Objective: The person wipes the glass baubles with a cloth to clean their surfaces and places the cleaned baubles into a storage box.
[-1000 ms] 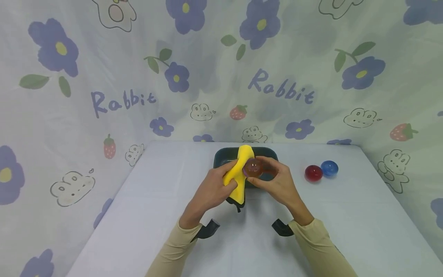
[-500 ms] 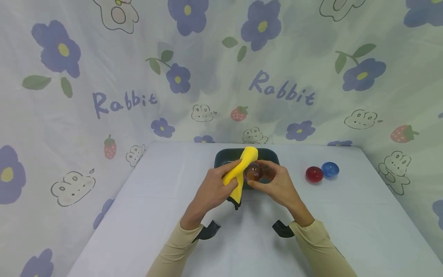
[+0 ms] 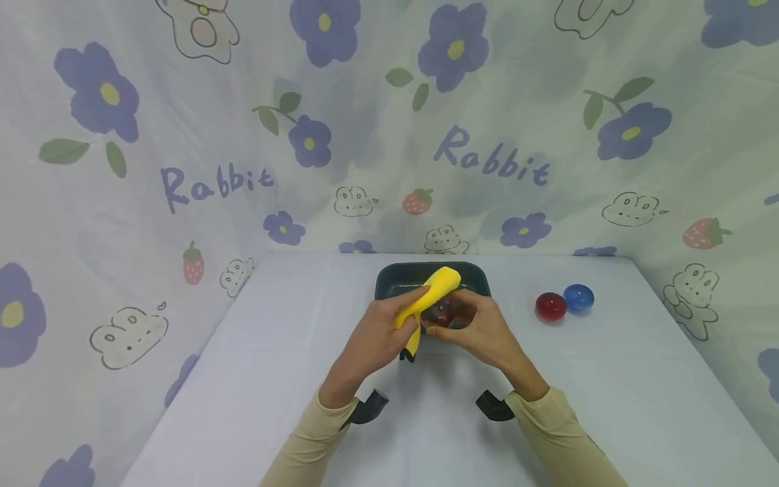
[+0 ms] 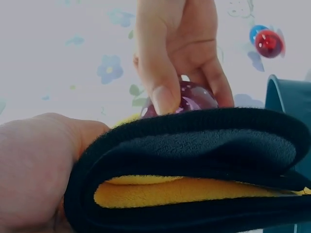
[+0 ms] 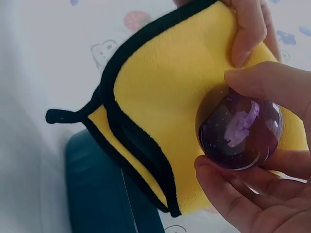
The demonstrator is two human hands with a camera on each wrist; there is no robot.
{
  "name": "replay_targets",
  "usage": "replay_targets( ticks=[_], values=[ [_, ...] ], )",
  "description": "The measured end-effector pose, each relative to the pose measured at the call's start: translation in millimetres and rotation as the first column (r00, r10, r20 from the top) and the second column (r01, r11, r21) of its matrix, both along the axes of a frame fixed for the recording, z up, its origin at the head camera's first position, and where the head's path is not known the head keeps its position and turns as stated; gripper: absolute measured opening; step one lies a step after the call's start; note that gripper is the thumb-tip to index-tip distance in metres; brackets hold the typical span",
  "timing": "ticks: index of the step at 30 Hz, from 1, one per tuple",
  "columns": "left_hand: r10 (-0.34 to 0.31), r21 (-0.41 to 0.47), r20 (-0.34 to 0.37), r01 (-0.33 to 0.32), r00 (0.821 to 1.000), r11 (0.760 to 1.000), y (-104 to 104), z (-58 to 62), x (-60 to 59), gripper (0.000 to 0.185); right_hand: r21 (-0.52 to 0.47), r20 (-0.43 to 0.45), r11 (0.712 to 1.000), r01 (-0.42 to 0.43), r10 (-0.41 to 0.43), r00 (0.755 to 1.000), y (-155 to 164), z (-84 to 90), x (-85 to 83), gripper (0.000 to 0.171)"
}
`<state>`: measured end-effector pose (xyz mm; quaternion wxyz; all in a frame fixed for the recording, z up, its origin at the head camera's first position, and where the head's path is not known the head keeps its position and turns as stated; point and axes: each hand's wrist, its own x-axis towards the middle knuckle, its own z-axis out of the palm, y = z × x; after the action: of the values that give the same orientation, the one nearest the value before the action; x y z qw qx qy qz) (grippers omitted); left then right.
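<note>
Got a yellow cloth [image 5: 160,82] pinched in left grip [image 3: 376,335]; pinching a shiny purple ball [image 5: 238,128] right by it, right grip [image 3: 489,331].

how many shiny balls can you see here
3: a purple ball in the right grip, then a red ball and a blue ball on the table, right of the tub. Others inside the tub could be hidden.

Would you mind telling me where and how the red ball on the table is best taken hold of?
Probably around its widest part, from above, with the grip on its near and far sides: the red ball is round and glossy, and the blue ball crowds its right. The right hand similarly holds the purple ball between thumb and fingers.
</note>
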<state>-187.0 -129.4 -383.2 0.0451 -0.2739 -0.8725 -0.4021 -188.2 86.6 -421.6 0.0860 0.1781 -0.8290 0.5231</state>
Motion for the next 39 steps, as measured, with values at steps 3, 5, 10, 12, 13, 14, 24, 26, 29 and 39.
replay_targets(
  ticks=[3,5,10,12,13,14,24,26,29,39],
  values=[
    [-0.02,-0.011,0.005,0.02,1.0,1.0,-0.9,-0.4,-0.6,0.054,0.0,-0.004,1.0,-0.022,0.022,1.0,-1.2,1.1,1.7,0.055],
    [-0.034,-0.014,0.01,0.034,0.999,0.999,-1.6,-0.7,-1.4,0.055,-0.006,-0.009,0.999,-0.037,0.037,0.999,-1.6,2.0,2.7,0.056],
    [-0.054,-0.022,0.019,0.055,0.998,0.998,-3.3,-0.2,-3.6,0.056,-0.026,-0.024,0.998,-0.058,0.057,0.998,-1.2,4.8,4.1,0.057],
    [-0.053,-0.025,0.028,0.053,0.998,0.998,-4.1,0.0,-4.4,0.056,-0.039,-0.027,0.997,-0.061,0.06,0.998,-1.2,5.8,4.6,0.056],
    [-0.053,-0.024,0.033,0.053,0.998,0.998,-4.4,-0.3,-5.1,0.056,-0.045,-0.027,0.997,-0.059,0.058,0.998,-1.2,6.3,5.0,0.056],
    [-0.05,-0.023,0.041,0.051,0.998,0.998,-4.6,0.0,-5.2,0.056,-0.05,-0.028,0.997,-0.057,0.056,0.998,-1.1,6.7,5.4,0.056],
    [-0.037,-0.025,0.055,0.039,0.998,0.999,-3.7,0.1,-6.8,0.057,-0.157,-0.05,0.987,-0.041,0.034,0.998,-0.7,6.8,4.8,0.054],
    [-0.038,-0.024,0.062,0.04,0.997,0.999,-2.8,1.0,-6.6,0.057,-0.174,-0.051,0.984,-0.029,0.02,0.998,-0.5,7.8,4.6,0.054],
    [-0.039,-0.024,0.076,0.041,0.996,0.999,-2.0,2.1,-5.9,0.057,-0.186,-0.045,0.983,-0.003,-0.006,0.999,-0.6,9.8,4.8,0.056],
    [-0.024,-0.025,0.105,0.026,0.994,0.999,0.5,0.9,-3.3,0.058,-0.213,-0.036,0.976,0.046,-0.055,0.998,0.9,9.6,4.0,0.059]
  ],
)
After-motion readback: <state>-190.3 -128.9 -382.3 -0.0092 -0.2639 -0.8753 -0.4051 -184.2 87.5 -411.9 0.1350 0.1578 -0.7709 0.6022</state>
